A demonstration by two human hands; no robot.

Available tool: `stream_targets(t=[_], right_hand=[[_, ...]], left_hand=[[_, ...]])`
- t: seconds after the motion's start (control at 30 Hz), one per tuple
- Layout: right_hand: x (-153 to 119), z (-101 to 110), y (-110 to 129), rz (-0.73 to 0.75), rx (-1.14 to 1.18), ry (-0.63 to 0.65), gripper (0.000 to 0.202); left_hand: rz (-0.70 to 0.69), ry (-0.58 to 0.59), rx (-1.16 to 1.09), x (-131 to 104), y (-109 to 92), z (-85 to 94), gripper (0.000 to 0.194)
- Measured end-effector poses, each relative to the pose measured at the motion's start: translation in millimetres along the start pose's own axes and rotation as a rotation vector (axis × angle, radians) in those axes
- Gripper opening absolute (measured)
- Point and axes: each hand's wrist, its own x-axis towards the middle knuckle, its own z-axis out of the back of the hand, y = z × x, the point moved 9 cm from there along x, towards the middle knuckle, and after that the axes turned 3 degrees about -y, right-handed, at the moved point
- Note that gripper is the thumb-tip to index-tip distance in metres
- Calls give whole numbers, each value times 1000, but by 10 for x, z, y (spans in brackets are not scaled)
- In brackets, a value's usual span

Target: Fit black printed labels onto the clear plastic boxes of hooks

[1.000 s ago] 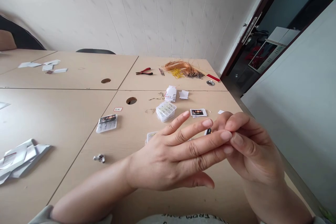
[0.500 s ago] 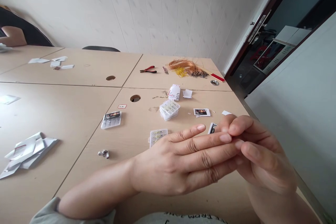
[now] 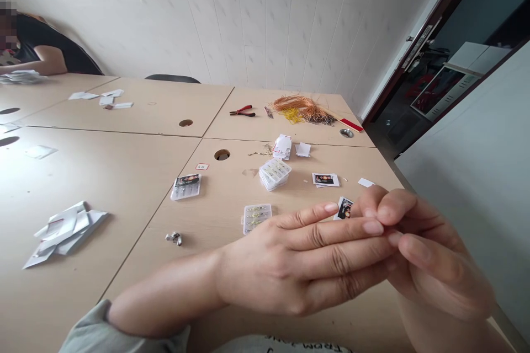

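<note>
head view is showing the left hand (image 3: pixel 298 265) and the right hand (image 3: pixel 430 256) meeting fingertip to fingertip above the near edge of the tabletop (image 3: pixel 124 176). the left fingers are lying straight and close together, and the right fingers are curling in against them, seemingly pinching something tiny; what it is, i cannot tell, since the fingers are hiding it. if a small piece is sitting in there, it could be slipping out and dropping toward the lap or the floor, because the hands are hovering right at the table's edge. a small printed card (image 3: pixel 345 208) is lying just beyond the fingertips, a clear blister pack (image 3: pixel 256 217) is resting near the left hand, and a stack of packs (image 3: pixel 274 172) is sitting farther back.
</note>
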Motion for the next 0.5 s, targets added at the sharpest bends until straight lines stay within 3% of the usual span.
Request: stream_targets(t=[0.23, 0.37, 0.5], right_hand=[[5, 28, -20, -3, 12, -7, 9], [6, 13, -228, -208, 146, 10, 16], [-71, -87, -404, -416, 224, 45, 7]], left_hand=[[3, -39, 1, 18, -3, 30, 33], [-73, -113, -80, 13, -97, 64, 27], [-150, -131, -174, 10, -180, 60, 26]])
